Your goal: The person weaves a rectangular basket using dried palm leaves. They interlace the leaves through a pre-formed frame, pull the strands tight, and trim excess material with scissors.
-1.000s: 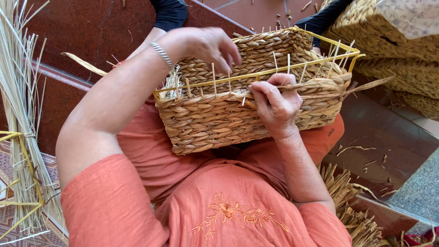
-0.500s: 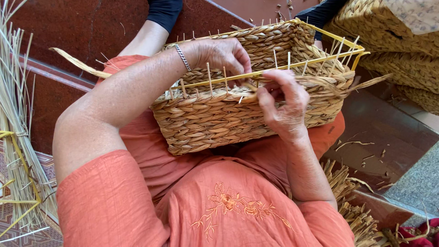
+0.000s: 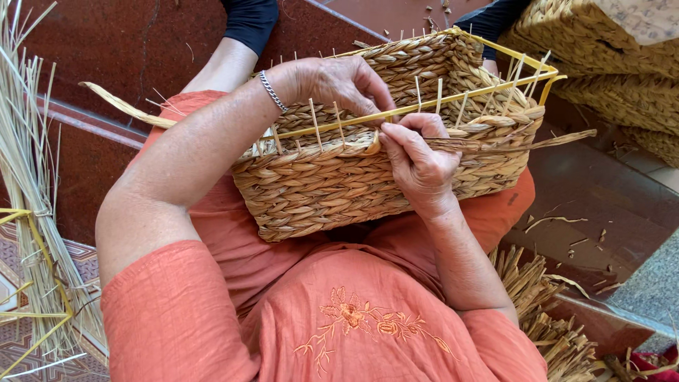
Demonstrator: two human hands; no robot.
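A woven basket (image 3: 332, 191) rests on the person's lap at the centre of the view, its near wall of braided tan fibre facing the camera and its open mouth tilted toward twelve o'clock. A yellow frame (image 3: 424, 106) runs along the rim, and thin pale stakes (image 3: 313, 122) stand up from the weave all along the near edge. The left hand (image 3: 332, 81) comes in from nine o'clock, a silver bracelet (image 3: 271, 90) at the wrist, and lies curled over the near rim with its fingers bent down inside the basket, pressing on the top row of the braid; whether it pinches anything there cannot be told. The right hand (image 3: 417, 166) comes up from five o'clock and sits against the outside of the near wall, thumb and fingers pinched on a strand (image 3: 509, 143) of flat dry fibre that trails off toward three o'clock, past the basket's corner. The two hands almost touch at the rim. At nine o'clock a sheaf of long pale reeds (image 3: 28, 191) lies on the floor, well apart from the basket. At five o'clock a bundle of twisted fibre (image 3: 544, 318) lies beside the person's hip. At one o'clock a stack of finished baskets (image 3: 615, 64) fills the corner. A second person's dark sleeves (image 3: 249, 21) show at twelve o'clock.
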